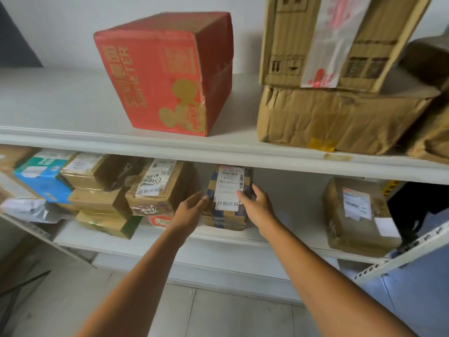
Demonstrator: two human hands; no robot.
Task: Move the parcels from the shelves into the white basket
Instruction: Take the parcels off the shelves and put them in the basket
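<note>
Head view: left hand point(192, 210) flat against, right hand point(255, 206) gripping parcel point(227, 216); top behind shelf point(170, 148).

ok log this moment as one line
phase: grasp | left hand: open, beside labelled parcel | right hand: grips its right edge | parcel on lower shelf

White wall point(60, 32) behind; pale tiled floor point(218, 317) below; blue panel point(418, 288) right.
</note>
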